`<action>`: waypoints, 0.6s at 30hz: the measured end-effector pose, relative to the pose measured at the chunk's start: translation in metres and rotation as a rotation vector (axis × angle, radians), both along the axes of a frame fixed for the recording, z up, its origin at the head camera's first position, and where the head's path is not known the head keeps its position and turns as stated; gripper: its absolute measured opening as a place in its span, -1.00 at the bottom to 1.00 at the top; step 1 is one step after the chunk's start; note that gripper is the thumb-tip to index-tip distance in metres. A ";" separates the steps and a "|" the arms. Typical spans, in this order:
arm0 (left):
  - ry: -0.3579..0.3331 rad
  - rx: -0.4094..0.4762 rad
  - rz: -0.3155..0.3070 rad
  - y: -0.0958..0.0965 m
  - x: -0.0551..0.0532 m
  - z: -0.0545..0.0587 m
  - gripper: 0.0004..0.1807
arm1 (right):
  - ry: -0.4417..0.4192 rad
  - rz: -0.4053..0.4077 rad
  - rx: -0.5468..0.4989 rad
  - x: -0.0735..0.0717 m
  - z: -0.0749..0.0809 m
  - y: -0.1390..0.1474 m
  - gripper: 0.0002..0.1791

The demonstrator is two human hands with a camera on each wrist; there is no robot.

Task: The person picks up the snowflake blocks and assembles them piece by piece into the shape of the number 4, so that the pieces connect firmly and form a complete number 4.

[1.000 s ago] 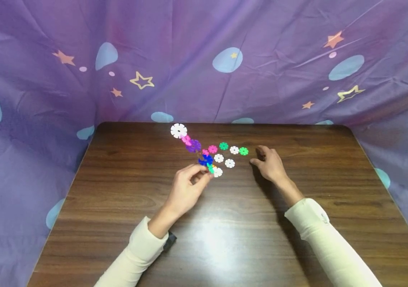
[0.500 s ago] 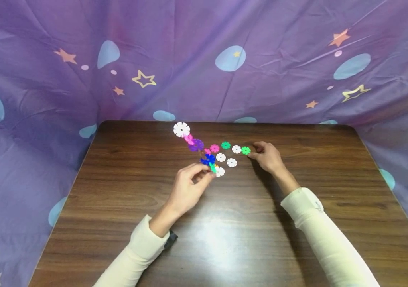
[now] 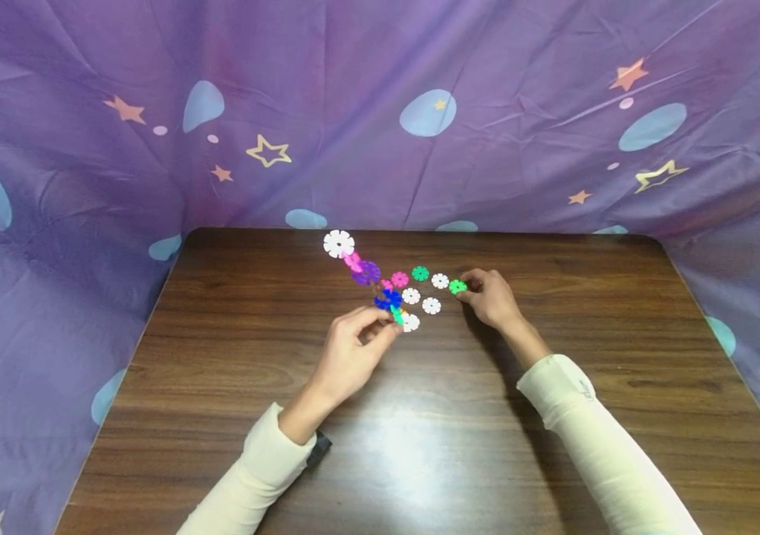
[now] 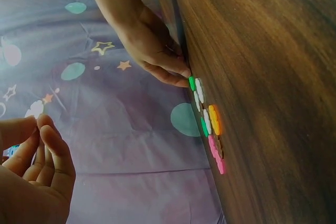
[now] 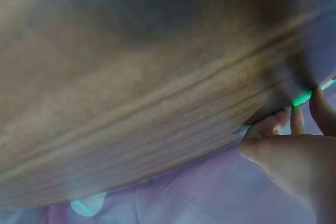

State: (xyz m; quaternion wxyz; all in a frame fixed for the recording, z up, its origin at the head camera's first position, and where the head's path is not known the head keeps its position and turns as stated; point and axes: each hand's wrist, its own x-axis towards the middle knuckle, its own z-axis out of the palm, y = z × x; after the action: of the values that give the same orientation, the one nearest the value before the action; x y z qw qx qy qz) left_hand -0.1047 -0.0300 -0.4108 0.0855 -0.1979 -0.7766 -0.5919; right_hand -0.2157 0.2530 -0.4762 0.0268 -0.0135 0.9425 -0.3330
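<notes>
A chain of notched plastic snowflake discs, with a purple disc [image 3: 366, 273] in its middle and a large white disc [image 3: 339, 244] at its far end, is in my left hand [image 3: 346, 353]. Thumb and forefinger pinch the near end by a teal disc [image 3: 397, 315] and a small white disc [image 3: 410, 322]. My right hand [image 3: 496, 301] pinches the edge of a bright green disc [image 3: 458, 287] at table level. The right wrist view shows that green disc [image 5: 302, 98] between the fingertips.
Loose discs lie on the brown wooden table [image 3: 232, 371]: a dark green disc [image 3: 420, 273], a pink disc [image 3: 399, 279], several white ones and, in the left wrist view, an orange disc [image 4: 214, 119]. A purple patterned curtain [image 3: 500, 163] hangs behind the table.
My right hand has moved left to the bright green disc, and its fingertips have come together on it. The left hand keeps its hold on the chain.
</notes>
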 end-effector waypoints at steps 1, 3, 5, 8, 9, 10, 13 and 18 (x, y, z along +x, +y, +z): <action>0.001 0.000 0.000 0.000 0.000 0.000 -0.91 | 0.003 0.004 0.000 0.002 0.000 0.000 -0.57; -0.001 0.000 0.000 0.000 0.000 0.001 -0.92 | 0.001 0.007 -0.003 0.005 0.001 -0.001 -0.59; -0.008 -0.003 0.000 0.000 0.000 0.000 -0.92 | -0.005 0.006 -0.007 0.009 0.002 -0.001 -0.61; -0.015 -0.006 0.000 0.000 0.000 0.000 -0.91 | -0.008 -0.005 -0.021 0.015 0.004 -0.002 -0.64; -0.016 -0.007 0.000 0.000 0.000 0.000 -0.91 | -0.004 -0.008 -0.026 0.017 0.004 -0.003 -0.65; -0.018 -0.008 0.000 0.000 0.000 0.000 -0.91 | 0.001 -0.011 -0.034 0.020 0.004 -0.003 -0.66; -0.018 -0.007 -0.003 0.000 0.001 0.000 -0.91 | 0.018 -0.020 -0.046 0.028 0.005 -0.006 -0.67; -0.023 -0.004 -0.004 0.001 0.001 0.001 -0.91 | 0.013 -0.045 -0.037 0.040 0.006 -0.012 -0.69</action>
State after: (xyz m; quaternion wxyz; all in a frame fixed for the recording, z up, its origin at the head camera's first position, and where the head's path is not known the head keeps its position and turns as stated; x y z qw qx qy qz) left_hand -0.1035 -0.0289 -0.4100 0.0751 -0.1927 -0.7783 -0.5928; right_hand -0.1757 0.2414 -0.4698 0.0130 0.0049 0.9364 -0.3508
